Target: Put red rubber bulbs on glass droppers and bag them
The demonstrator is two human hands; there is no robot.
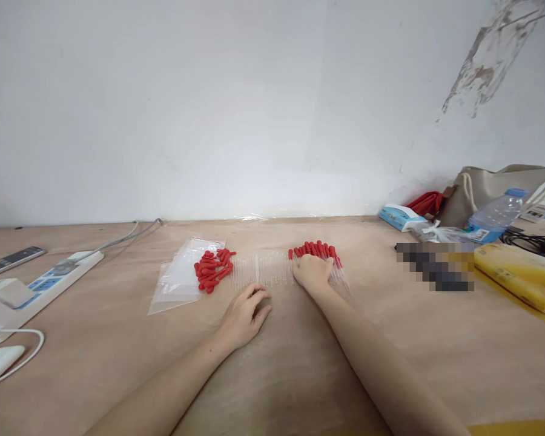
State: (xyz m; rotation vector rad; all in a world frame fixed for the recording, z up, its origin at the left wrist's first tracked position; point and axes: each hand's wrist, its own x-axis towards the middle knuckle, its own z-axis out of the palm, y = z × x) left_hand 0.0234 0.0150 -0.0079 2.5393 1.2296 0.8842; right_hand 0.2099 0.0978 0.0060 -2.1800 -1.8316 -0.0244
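My right hand [315,270] is closed and turned palm down over a row of droppers with red rubber bulbs [318,247] and clear tubes. At its left side, the leftmost dropper [291,254] runs to my fingertips, which are mostly hidden. My left hand [247,312] rests on the table with loosely bent fingers apart and nothing in them. Just beyond it lies a row of clear thin tubes [261,269] without bulbs. Left of these, a pile of loose red rubber bulbs [210,270] lies partly on clear plastic bags [175,287].
A white power strip [57,284] with plugs and cables stands on the left, near a dark remote-like object [13,261]. On the right are a blue-and-white pack [400,217], a plastic bottle [502,212], a grey bag [485,191] and a yellow pack [520,272]. A wall closes the back.
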